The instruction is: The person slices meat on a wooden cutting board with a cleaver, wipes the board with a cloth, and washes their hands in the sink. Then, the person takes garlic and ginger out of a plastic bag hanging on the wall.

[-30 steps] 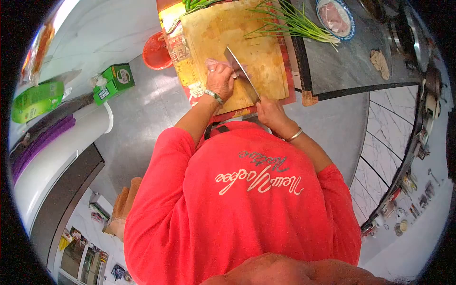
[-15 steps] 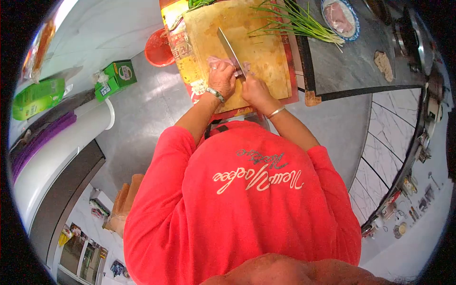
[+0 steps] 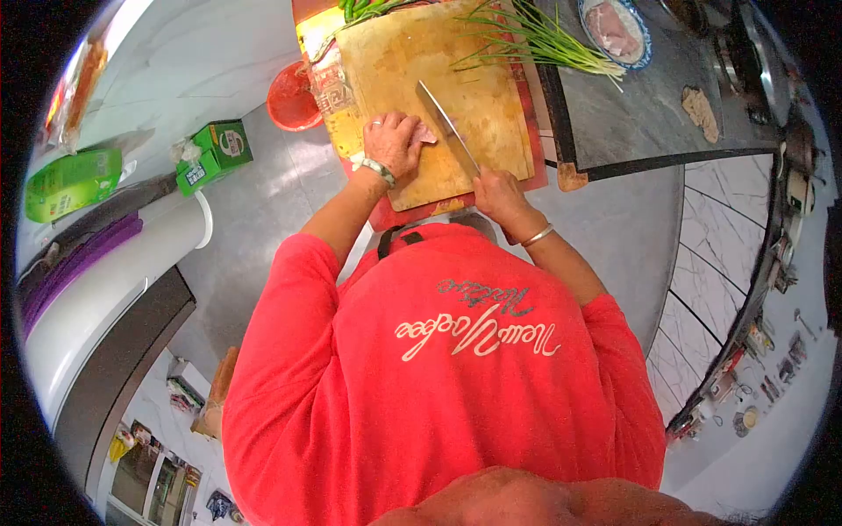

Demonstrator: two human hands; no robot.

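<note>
My left hand [image 3: 395, 142] is on the left side of the wooden cutting board [image 3: 498, 110], its fingers curled over a piece of raw pink meat [image 3: 426, 134]. Part of the meat shows past the fingertips; the rest is hidden under them. Wrapped round the handle of a kitchen knife [image 3: 449, 128], my right hand [image 3: 502, 195] is at the board's near right edge. The blade slants up and left over the board, a little to the right of the meat. The handle is hidden in the fist.
Spring onions [image 3: 561, 44] lie across the board's far right corner onto the grey counter [image 3: 631, 123]. A plate [image 3: 645, 54] of meat and a crumpled cloth [image 3: 700, 114] are there too. Green peppers [image 3: 360, 9] lie behind the board. Left of it stands a red bucket [image 3: 294, 98].
My right hand has drawn the knife right and toward me, away from the meat. My left hand has shifted slightly left, still on the meat.
</note>
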